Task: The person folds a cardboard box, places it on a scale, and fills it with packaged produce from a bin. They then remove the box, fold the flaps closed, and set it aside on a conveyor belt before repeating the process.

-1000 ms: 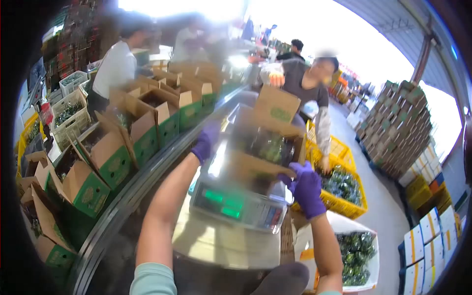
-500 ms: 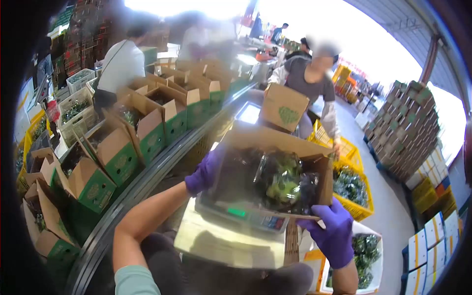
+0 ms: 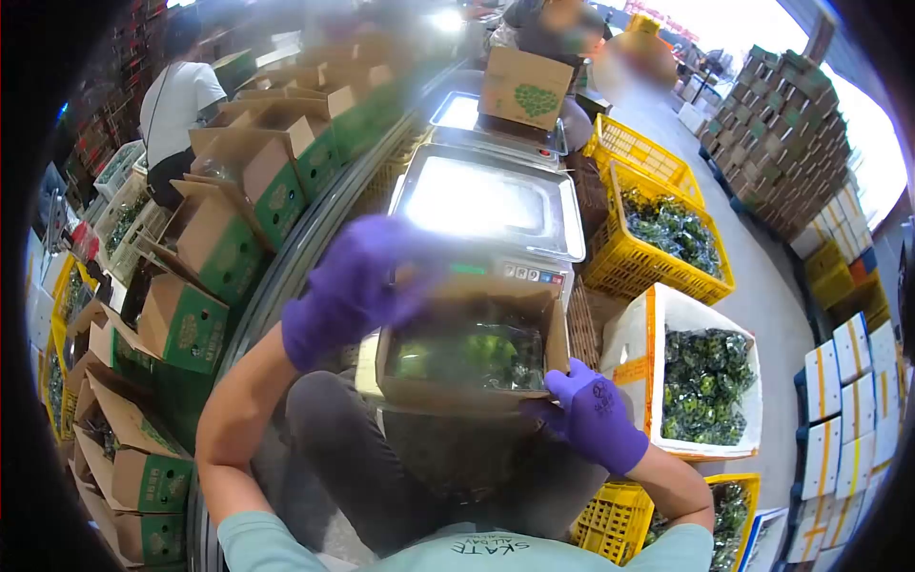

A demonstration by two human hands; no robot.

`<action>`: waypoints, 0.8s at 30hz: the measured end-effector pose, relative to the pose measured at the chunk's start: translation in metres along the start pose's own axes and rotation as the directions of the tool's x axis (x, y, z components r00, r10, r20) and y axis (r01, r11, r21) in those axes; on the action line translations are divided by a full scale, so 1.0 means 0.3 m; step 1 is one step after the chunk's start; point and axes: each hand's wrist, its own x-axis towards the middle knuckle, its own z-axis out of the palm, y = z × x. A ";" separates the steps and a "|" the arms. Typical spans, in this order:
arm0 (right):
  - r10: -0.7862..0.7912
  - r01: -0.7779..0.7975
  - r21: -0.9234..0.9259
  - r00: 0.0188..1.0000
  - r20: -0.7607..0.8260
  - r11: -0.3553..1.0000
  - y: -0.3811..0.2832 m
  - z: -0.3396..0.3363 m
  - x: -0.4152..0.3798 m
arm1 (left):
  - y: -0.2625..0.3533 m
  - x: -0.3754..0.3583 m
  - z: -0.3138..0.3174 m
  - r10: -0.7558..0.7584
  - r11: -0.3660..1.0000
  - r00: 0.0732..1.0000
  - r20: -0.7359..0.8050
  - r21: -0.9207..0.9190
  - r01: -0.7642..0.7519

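Note:
A cardboard box (image 3: 556,334) stands low in front of my knees, with clear-wrapped leafy greens (image 3: 477,355) inside. My right hand (image 3: 593,412), in a purple glove, is closed on the box's near right corner. Above the box's left side, my left hand (image 3: 357,286) is raised in a matching glove, its fingers smeared by motion. Just beyond the box is a digital scale (image 3: 491,205) with a bare, shiny metal plate.
Open green-and-brown boxes (image 3: 224,238) line the left behind a metal rail. To my right are a white foam box (image 3: 658,381) and a yellow crate (image 3: 610,250), both holding greens. A co-worker (image 3: 176,114) stands at far left; another scale (image 3: 462,112) bears a carton (image 3: 524,88).
The box of greens has moved off the scale plate, down toward my lap. My left hand has come away from its left side, while the right stays on its corner.

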 end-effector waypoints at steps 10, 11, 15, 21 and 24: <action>-0.073 0.075 -0.028 0.993 0.089 0.997 0.004 -0.017 -0.013 | 0.078 0.130 0.355 -0.097 0.994 0.476 0.874 0.111 0.000; -0.084 0.088 -0.037 0.993 0.083 0.995 -0.006 -0.029 -0.013 | 0.091 0.140 0.350 -0.157 0.988 0.418 0.895 0.141 0.068; -0.030 0.040 -0.053 0.983 0.182 0.998 -0.046 -0.055 -0.024 | 0.165 0.152 0.305 -0.192 0.981 0.309 0.931 0.188 0.044; -0.324 0.314 0.227 0.946 0.007 0.922 0.046 -0.095 -0.034 | 0.144 0.067 0.291 -0.199 0.979 0.578 0.792 0.185 0.083; 0.185 -0.293 0.805 0.956 0.229 0.517 0.108 -0.168 -0.005 | 0.115 0.030 0.125 0.003 0.989 0.807 0.590 -0.121 0.085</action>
